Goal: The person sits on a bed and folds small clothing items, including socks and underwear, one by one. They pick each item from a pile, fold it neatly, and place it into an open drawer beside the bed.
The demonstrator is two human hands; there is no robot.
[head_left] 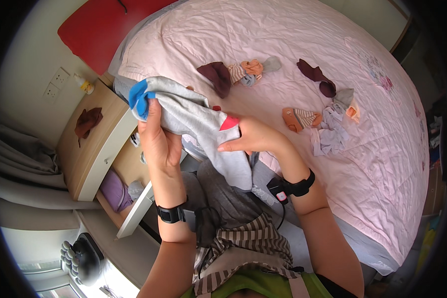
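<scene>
A light grey sock (193, 115) with a bright blue end and a red patch is stretched between my two hands, above my lap. My left hand (158, 139) pinches it at the blue end, thumb on top. Around the part near the red patch, my right hand (255, 136) grips the cloth with the thumb in front; some of its fingers are hidden behind the fabric. The lower grey end hangs down past my right thumb. Whether a second sock lies within the bundle, I cannot tell.
On the pink quilt (320, 37) lie a maroon sock (218, 78), another maroon sock (316, 76), an orange striped sock (301, 118) and crumpled lilac cloth (331, 128). At left, an open drawer (136, 210) juts from a wooden cabinet (93, 149) bearing a brown cloth (87, 121) and a bottle (85, 85).
</scene>
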